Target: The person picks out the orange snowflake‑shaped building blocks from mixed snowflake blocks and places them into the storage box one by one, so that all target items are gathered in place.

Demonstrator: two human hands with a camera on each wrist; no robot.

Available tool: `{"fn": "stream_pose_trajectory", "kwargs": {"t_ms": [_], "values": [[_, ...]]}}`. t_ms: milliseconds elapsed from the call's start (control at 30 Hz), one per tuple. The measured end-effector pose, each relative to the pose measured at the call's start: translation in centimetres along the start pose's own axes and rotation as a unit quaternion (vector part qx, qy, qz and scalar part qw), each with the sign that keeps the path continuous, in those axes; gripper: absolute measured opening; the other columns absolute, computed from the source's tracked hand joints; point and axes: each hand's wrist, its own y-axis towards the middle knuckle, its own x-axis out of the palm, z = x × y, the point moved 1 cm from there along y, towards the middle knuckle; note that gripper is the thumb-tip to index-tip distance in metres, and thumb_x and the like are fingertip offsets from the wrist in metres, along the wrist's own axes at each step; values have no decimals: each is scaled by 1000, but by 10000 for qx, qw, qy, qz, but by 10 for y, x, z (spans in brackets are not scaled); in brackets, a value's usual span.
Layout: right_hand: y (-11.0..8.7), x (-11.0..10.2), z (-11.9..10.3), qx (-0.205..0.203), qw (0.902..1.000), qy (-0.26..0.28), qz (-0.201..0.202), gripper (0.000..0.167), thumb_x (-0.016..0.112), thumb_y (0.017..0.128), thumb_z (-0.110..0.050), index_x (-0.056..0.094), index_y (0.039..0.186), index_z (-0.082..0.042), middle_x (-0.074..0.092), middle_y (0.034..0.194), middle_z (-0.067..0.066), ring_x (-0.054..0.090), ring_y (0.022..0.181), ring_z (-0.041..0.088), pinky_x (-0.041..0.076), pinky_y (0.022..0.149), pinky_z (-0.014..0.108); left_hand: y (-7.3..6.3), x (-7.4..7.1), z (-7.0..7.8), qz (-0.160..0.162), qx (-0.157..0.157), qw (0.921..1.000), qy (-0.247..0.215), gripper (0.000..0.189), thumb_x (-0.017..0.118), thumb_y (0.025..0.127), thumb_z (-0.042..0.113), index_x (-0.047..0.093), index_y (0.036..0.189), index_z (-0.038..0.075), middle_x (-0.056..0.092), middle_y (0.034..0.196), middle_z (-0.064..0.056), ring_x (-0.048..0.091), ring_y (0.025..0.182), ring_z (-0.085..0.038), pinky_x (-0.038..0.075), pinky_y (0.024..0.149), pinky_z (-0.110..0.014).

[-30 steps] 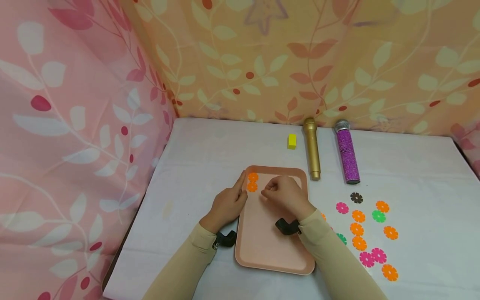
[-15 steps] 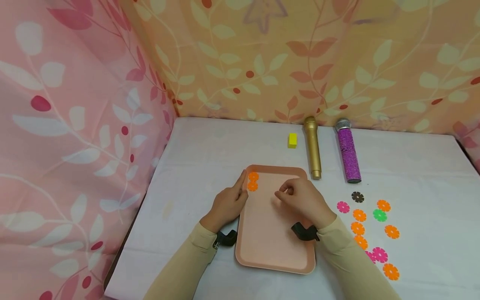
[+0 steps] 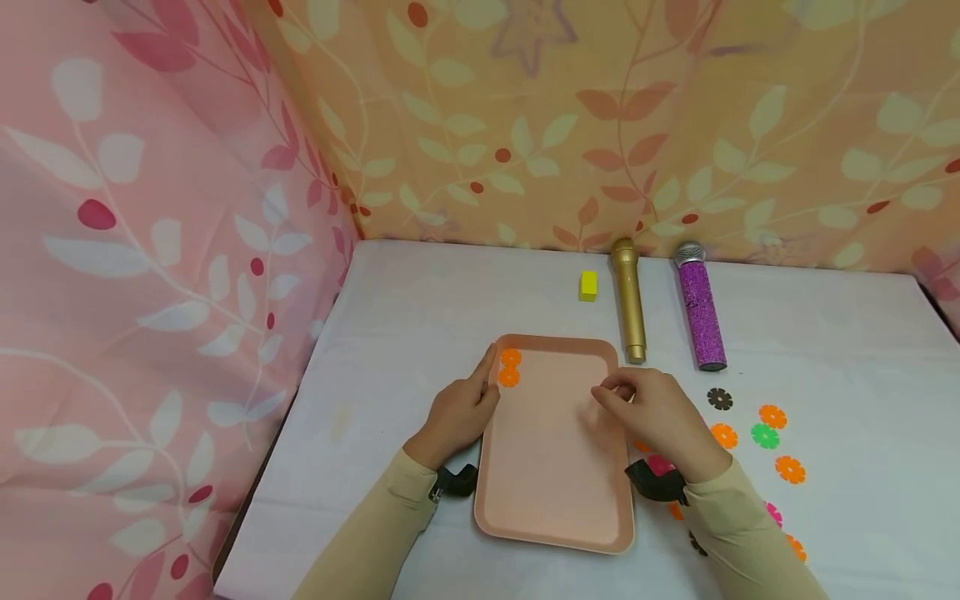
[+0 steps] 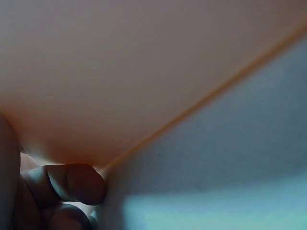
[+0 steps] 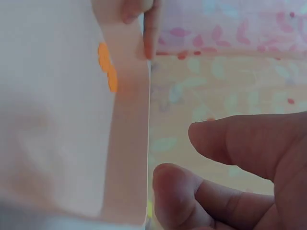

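Observation:
In the head view, my left hand [image 3: 453,421] holds the left edge of a pink tray [image 3: 555,475], its index finger lying along the rim. The left wrist view shows curled fingers [image 4: 81,184] at the tray's edge. Two orange notched snowflake discs [image 3: 510,367] lie one below the other in the tray's upper left corner. Over the tray's right rim is my right hand [image 3: 667,421]. Its thumb and index finger [image 5: 230,139] stand apart with nothing between them in the right wrist view.
Right of the tray lie loose orange, pink, green and black snowflake discs [image 3: 791,469], some hidden by the right arm. Behind it stand a yellow block [image 3: 588,286], a gold microphone [image 3: 630,308] and a purple glitter microphone [image 3: 701,312]. Patterned cloth [image 3: 480,125] hangs behind the white table [image 3: 420,292].
My right hand has moved rightward from beside the two orange discs to the tray's right rim. The left hand stays at the left edge, and the two discs keep their place.

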Motion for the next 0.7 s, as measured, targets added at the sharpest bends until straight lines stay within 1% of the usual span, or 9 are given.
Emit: {"fn": "stream_pose_trajectory", "kwargs": {"t_ms": [133, 300, 400, 567, 700], "values": [[-7, -7, 8, 230, 9997, -55, -10, 28, 70, 100, -32, 78, 106, -7, 68, 85, 1, 56, 74, 19, 47, 58, 32, 1, 0, 1, -31, -10, 10000, -6, 67, 47, 107, 23, 23, 169, 17, 37, 56, 10, 28, 47, -8, 23, 47, -27], [-13, -12, 21, 387, 9991, -185, -59, 27, 69, 100, -31, 77, 107, -6, 68, 85, 2, 55, 68, 20, 46, 55, 31, 2, 0, 0, -47, 18, 10000, 1, 66, 46, 107, 24, 23, 169, 17, 37, 56, 9, 27, 47, -8, 23, 47, -27], [-16, -15, 30, 460, 9985, -276, -123, 28, 69, 100, -32, 77, 107, -6, 67, 88, 3, 53, 68, 20, 45, 55, 32, 3, 0, 1, -51, 32, 10000, 4, 66, 45, 108, 24, 22, 169, 18, 36, 56, 9, 26, 47, -8, 22, 47, -27], [-20, -17, 43, 632, 9965, -316, -448, 30, 71, 99, -29, 75, 112, -2, 68, 91, 5, 56, 68, 19, 47, 57, 34, 1, -1, 2, -41, -43, 10000, -10, 66, 45, 107, 23, 23, 169, 18, 36, 55, 9, 27, 47, -9, 22, 48, -27], [-21, -15, 50, 766, 9942, -373, -663, 31, 74, 95, -26, 74, 114, -1, 68, 93, 5, 58, 72, 18, 50, 61, 34, 0, 0, 2, -22, -33, 10000, -21, 66, 46, 107, 23, 24, 169, 17, 37, 56, 9, 28, 47, -9, 23, 47, -27]]}}
